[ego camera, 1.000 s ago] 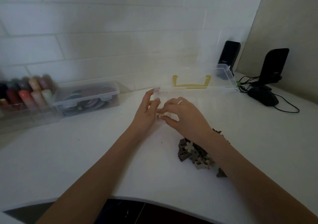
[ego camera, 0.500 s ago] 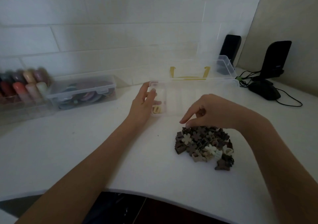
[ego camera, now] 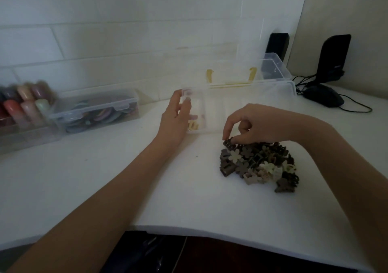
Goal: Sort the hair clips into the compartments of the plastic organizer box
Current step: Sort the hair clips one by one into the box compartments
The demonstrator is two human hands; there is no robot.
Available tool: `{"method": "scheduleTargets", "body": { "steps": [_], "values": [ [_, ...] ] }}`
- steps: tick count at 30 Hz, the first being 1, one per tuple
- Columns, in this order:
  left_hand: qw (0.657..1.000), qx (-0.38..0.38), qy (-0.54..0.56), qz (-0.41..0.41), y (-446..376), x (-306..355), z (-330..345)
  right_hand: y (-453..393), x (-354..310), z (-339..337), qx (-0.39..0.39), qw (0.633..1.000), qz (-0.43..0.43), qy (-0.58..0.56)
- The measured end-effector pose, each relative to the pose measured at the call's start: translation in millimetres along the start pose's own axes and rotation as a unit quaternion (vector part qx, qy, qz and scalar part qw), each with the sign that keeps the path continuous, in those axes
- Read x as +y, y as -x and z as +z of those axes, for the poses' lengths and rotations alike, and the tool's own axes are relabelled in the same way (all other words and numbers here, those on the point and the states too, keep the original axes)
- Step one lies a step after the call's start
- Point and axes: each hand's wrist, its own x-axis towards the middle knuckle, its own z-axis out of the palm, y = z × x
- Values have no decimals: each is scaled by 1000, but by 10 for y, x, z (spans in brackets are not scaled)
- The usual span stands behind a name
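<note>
Far left on the white surface (ego camera: 84, 178): blurred rack of coloured bottles (ego camera: 23, 104), then a closed clear box (ego camera: 94, 111) with coloured items inside. Left hand (ego camera: 175, 117) rests against the left end of the clear organizer box (ego camera: 241, 104), fingers loosely curved round its corner wall. One tan clip (ego camera: 193, 125) lies in the leftmost compartment. Right hand (ego camera: 254, 125): thumb and forefinger pinch a dark brown clip (ego camera: 228, 143) at the pile's upper left edge. Pile of hair clips (ego camera: 260, 164), brown, tan and cream, sits just in front of the box. Far right: two black speakers (ego camera: 333, 56), a black mouse (ego camera: 324, 97).
</note>
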Motion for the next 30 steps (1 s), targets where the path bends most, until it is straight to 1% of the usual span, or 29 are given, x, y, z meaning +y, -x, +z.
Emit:
{"method": "scheduleTargets", "body": {
  "steps": [4, 8, 12, 13, 15, 17, 19, 20, 22, 26, 30],
  "values": [
    [1000, 0, -6, 4, 4, 5, -9, -27, 4, 10, 0, 1000, 11, -2],
    [1000, -1, -12, 9, 1, 8, -11, -19, -20, -5, -12, 998, 34, 60],
    [1000, -5, -14, 15, 3, 19, -14, -43, -72, 39, 11, 996, 10, 83],
    [1000, -5, -13, 15, 3, 18, -15, -48, -83, 43, 21, 997, -1, 73],
    [1000, -4, -6, 13, 9, 25, -11, -46, -113, 30, 63, 998, -27, 10],
    [1000, -5, -2, 14, 24, 42, -4, -58, -136, 28, 161, 984, -60, -36],
    [1000, -10, -3, 14, 41, 58, 3, -97, -164, 73, 271, 959, -81, -30],
    [1000, -15, -7, 17, 47, 63, 8, -123, -182, 114, 304, 949, -81, -18],
    [999, -31, -19, 36, 74, 73, 21, -168, -206, 211, 328, 941, -78, 22],
    [995, -41, -23, 88, 150, 140, 28, -195, -210, 340, 345, 929, -55, 123],
    [992, -48, -36, 111, 158, 152, 23, -218, -277, 398, 353, 925, -17, 143]
  ]
}}
